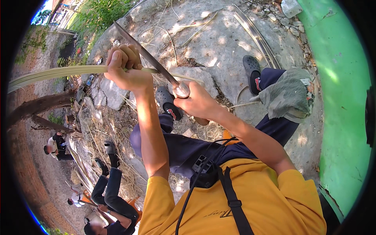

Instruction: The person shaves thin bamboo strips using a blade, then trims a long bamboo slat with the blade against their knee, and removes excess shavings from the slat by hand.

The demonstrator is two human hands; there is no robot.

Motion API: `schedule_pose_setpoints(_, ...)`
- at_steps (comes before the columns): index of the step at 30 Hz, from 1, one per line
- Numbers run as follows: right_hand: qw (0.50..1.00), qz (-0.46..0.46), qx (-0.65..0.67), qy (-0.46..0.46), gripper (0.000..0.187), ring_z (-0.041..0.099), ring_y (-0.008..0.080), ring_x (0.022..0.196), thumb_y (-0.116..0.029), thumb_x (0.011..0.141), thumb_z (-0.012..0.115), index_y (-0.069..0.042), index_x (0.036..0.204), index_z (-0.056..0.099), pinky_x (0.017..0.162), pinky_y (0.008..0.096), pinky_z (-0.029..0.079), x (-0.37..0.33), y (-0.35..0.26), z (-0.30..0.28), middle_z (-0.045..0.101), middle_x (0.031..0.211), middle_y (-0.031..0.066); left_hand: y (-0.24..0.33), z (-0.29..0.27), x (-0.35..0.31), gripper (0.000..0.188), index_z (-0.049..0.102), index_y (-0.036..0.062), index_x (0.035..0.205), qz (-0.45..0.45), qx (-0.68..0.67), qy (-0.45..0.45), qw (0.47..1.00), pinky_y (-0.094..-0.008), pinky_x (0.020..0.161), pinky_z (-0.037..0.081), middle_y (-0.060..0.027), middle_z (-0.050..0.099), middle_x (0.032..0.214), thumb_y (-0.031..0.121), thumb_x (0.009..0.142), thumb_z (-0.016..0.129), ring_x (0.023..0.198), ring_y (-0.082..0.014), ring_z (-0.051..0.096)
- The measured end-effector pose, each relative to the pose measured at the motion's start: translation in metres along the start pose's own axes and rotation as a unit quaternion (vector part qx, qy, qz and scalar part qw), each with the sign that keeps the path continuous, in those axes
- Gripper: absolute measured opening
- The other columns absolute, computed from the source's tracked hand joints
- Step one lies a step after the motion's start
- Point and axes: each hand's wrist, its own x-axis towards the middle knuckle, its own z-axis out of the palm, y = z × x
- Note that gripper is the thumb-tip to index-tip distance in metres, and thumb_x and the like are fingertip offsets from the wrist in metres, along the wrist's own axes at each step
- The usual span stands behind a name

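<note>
My left hand (127,70) is closed around a bundle of long, pale, bamboo-like strips (58,73), which trails away to the left. My right hand (199,101) grips a knife by its handle. The long dark knife blade (147,53) slants up and to the left, past the left fist. A thin end of strip (184,77) shows on the right side of the blade, by the knife's base. Whether the edge is cutting into the strip, I cannot tell.
A grey cloth (286,96) drapes over my right knee. Loose strips (258,39) lie on the rocky ground (219,51) ahead. A green wall (337,78) stands at right, and a tree branch (43,105) at left. A seated person (113,199) is at lower left, others beyond.
</note>
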Motion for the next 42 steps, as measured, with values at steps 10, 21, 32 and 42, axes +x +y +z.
schedule_pose_setpoints(10, 0.998, -0.009, -0.068, 0.000, 0.009, 0.062, 0.0176, 0.063, -0.007, 0.082, 0.065, -0.001, 0.079, 0.059, 0.060, 0.0365, 0.048, 0.002, 0.001, -0.005, 0.060, 0.065, 0.0073, -0.003, -0.005, 0.003, 0.040, 0.025, 0.0141, 0.061, 0.001, 0.018, 0.026, 1.000, -0.0293, 0.044, 0.011, 0.0021, 0.021, 0.054, 0.029, 0.093, 0.045, 0.047, -0.0088, 0.017)
schedule_pose_setpoints(21, 0.988, 0.155, 0.004, -0.019, 0.008, 0.057, 0.0158, 0.059, -0.007, 0.083, 0.064, -0.002, 0.082, 0.058, 0.056, 0.0357, 0.045, 0.007, 0.070, -0.021, 0.059, 0.068, 0.0036, -0.001, -0.010, -0.001, 0.039, 0.027, 0.0138, 0.061, -0.015, -0.019, 0.010, 1.000, -0.0277, 0.043, 0.014, 0.0008, 0.024, 0.052, 0.026, 0.091, 0.047, 0.046, -0.0085, 0.019)
schedule_pose_setpoints(32, 0.987, 0.125, 0.093, -0.025, 0.008, 0.056, 0.0096, 0.058, -0.007, 0.087, 0.067, -0.006, 0.090, 0.059, 0.055, 0.0301, 0.043, -0.012, 0.025, -0.008, 0.057, 0.066, -0.0014, 0.006, -0.007, -0.005, 0.038, 0.028, 0.0132, 0.061, -0.036, -0.019, 0.005, 0.999, -0.0281, 0.043, 0.015, 0.0026, 0.025, 0.054, 0.029, 0.088, 0.051, 0.047, -0.0081, 0.020)
schedule_pose_setpoints(42, 0.995, 0.014, -0.104, -0.005, 0.010, 0.050, 0.0096, 0.052, -0.006, 0.085, 0.067, -0.005, 0.084, 0.057, 0.048, 0.0314, 0.041, -0.005, 0.023, -0.005, 0.055, 0.066, -0.0006, 0.012, -0.020, -0.004, 0.040, 0.025, 0.0108, 0.058, -0.054, -0.059, -0.010, 0.997, -0.0295, 0.044, 0.014, 0.0005, 0.026, 0.051, 0.027, 0.084, 0.051, 0.047, -0.0085, 0.019)
